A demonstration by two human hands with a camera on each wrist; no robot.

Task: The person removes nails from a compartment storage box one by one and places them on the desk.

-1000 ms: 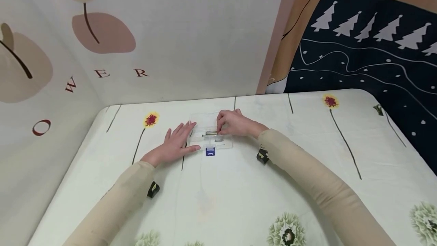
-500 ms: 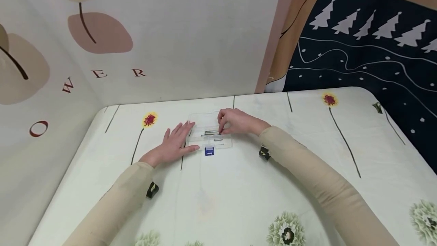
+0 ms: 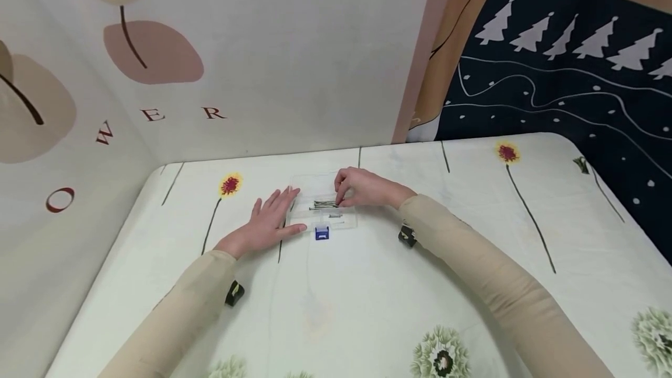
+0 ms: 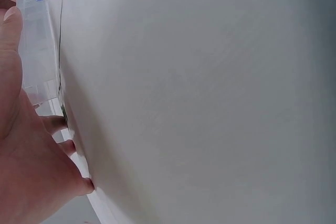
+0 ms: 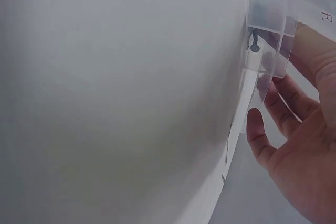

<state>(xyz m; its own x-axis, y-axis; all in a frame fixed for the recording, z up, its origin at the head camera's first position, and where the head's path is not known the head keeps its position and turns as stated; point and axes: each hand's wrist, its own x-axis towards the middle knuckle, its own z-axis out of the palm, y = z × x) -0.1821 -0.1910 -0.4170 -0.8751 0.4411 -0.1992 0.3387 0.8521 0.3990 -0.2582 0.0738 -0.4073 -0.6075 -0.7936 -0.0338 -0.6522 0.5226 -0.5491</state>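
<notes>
A clear plastic compartment box lies with its lid raised near the table's far side, its blue latch facing me. Several long metal nails lie across a compartment, and a few shorter ones sit nearer the latch. My left hand is spread at the box's left side, thumb along the near corner. My right hand reaches in from the right, thumb and forefinger pinching at the right end of the long nails. In the right wrist view, a round-headed nail shows through the clear wall.
The box rests on a white flower-printed tablecloth. Behind it rises a pale printed cloth wall, with a dark tree-patterned cloth at the right. Black wrist devices are strapped under both sleeves.
The long nails in the compartment have shifted and now lie closer together. My right hand has slid slightly right over the box. The left hand keeps its place.
</notes>
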